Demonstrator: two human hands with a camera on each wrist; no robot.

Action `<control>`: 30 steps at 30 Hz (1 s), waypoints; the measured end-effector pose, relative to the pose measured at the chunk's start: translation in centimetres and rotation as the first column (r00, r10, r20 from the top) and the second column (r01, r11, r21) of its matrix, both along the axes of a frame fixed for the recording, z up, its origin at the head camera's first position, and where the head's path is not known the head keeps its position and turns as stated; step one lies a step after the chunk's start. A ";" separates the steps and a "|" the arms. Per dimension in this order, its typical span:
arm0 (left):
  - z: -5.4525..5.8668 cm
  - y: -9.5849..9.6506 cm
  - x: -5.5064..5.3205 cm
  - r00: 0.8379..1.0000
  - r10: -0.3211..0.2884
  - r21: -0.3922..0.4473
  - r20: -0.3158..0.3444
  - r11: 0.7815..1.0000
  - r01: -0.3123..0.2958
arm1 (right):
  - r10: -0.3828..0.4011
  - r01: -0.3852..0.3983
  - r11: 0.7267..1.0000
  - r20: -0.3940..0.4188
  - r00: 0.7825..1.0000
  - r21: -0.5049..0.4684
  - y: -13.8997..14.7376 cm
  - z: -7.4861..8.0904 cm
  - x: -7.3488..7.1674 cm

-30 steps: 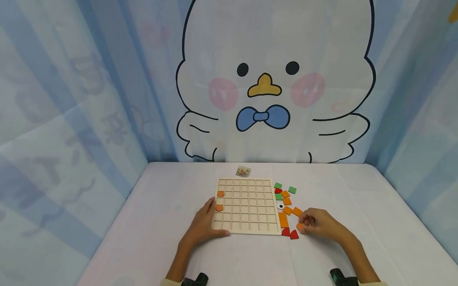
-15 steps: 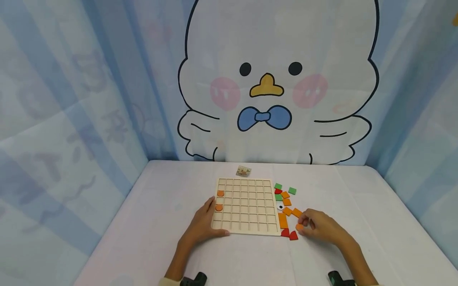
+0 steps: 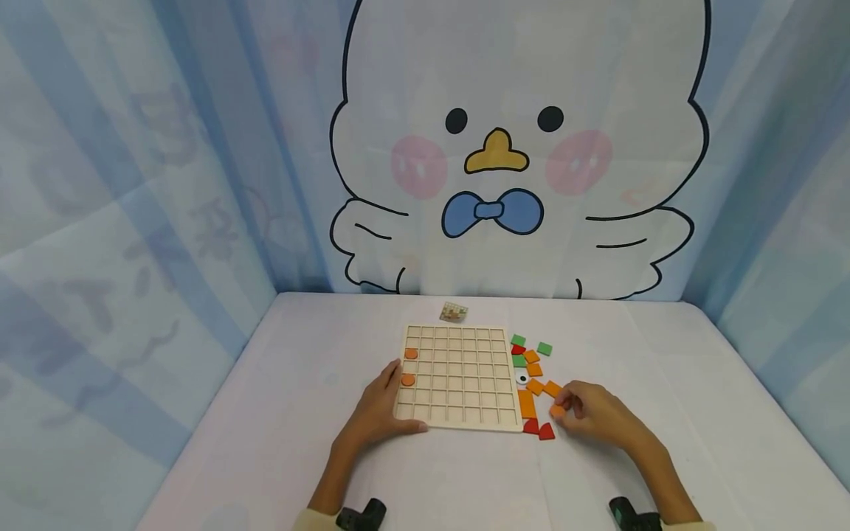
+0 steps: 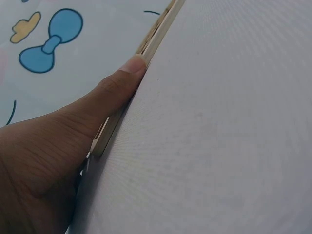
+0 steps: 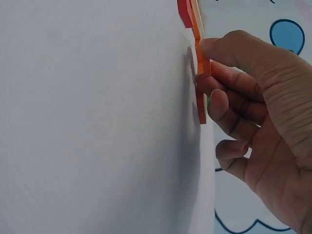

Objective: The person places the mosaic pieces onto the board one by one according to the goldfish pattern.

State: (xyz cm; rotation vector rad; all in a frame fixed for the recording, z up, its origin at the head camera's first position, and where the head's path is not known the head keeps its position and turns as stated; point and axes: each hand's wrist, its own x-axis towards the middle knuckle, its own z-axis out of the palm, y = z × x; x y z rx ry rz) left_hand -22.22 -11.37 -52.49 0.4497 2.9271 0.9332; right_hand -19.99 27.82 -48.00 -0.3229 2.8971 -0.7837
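Little changed: I see the right hand (image 3: 600,417) still pinching an orange piece (image 3: 556,411), loose tiles (image 3: 527,404) beside that grip, left hand (image 3: 380,410) holding a board (image 3: 461,379) that gained nothing.

The place is booth-like and curtained off, in what kind of building cannot be told: patterned blue-and-white curtains (image 3: 133,221) hang left and right, a far drape (image 3: 505,258) carries a large cartoon bird (image 3: 498,158), and between stands a pale-covered table (image 3: 265,413).
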 end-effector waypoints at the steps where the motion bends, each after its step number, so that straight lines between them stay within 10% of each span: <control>1: 0.0 0.0 0.0 1.000 0.002 0.000 0.003 1.000 -0.002 | 0.005 -0.005 1.000 -0.002 1.000 -0.001 0.0 0.0 -0.1; 30: 0.4 0.1 0.2 1.000 -0.005 0.007 -0.004 1.000 0.005 | 0.221 -0.233 0.965 -0.106 0.969 -0.117 -5.1 0.5 -1.7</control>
